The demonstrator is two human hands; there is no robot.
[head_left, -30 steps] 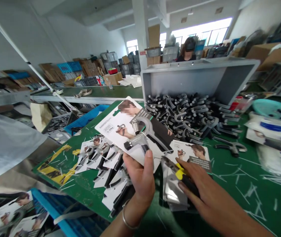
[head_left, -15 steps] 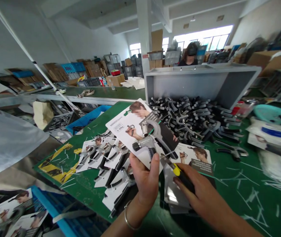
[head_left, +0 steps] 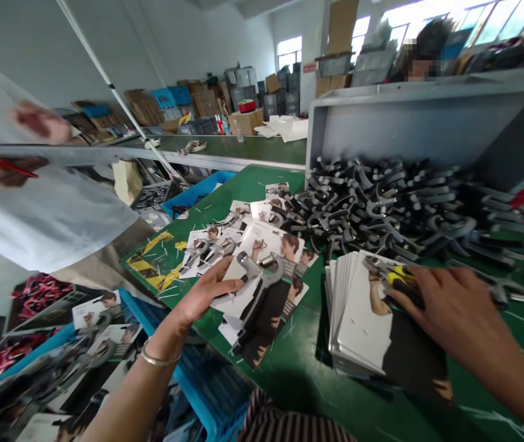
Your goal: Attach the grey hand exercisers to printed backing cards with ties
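Observation:
My left hand [head_left: 207,288] lies with fingers stretched out along the edge of a printed card that carries a grey hand gripper [head_left: 262,282], on top of a spread of finished carded grippers [head_left: 225,245] on the green table. My right hand [head_left: 455,307] is closed round yellow-handled pliers [head_left: 393,276] and rests on a stack of blank printed cards [head_left: 363,319]. Behind both lies a big pile of loose grey and black hand grippers [head_left: 391,209].
A grey bin wall [head_left: 400,123] stands behind the pile. Blue crates [head_left: 197,393] with more carded grippers sit at the lower left off the table edge. A person in white [head_left: 36,202] stands at the left; another person sits far back.
My left hand has lowered the carded gripper from the air onto the spread of finished cards and opened. My right hand moved right with the pliers onto the card stack. The view swung down.

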